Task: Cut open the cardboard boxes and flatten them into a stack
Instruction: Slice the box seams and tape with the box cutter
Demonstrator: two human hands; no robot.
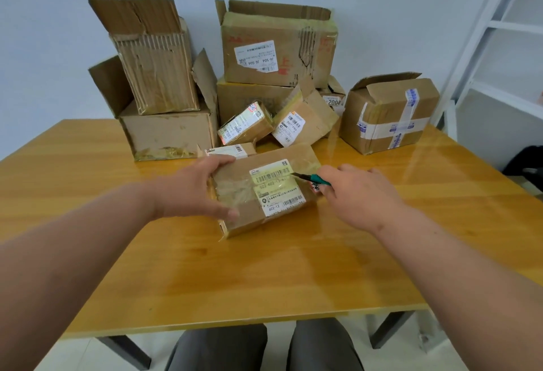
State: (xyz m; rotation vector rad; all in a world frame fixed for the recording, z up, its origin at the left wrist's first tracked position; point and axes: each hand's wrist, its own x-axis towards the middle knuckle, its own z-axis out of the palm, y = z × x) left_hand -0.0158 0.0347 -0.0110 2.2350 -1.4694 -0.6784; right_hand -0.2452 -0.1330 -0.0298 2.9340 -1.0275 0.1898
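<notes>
At the near edge, a person's knees (264, 347) in grey trousers show under the yellow table (235, 276). Both bare forearms reach out over the tabletop.

A flat taped box (235, 194) lies on the table between the hands, a little right of centre, with white and yellow labels (277, 187) on its top face. The left hand (195, 187) grips the box's left end, thumb curled over the far edge and fingers wrapped round the near one. The right hand (357, 191) is curled round a green-handled knife (311, 178); the blade points left and its tip touches the upper label.

Just beyond the box a small carton (232, 150) lies flat. Behind it two more small boxes (246, 125) lean tilted against each other. Farther left, a tall open box (155, 70) stands inside a wider open one (167, 132). At far centre a big labelled box (279, 47) sits on another. Far right, a box with white tape (388, 114) stands with flaps up. A white shelf frame (499, 32) rises beside the pale wall (58, 32).
</notes>
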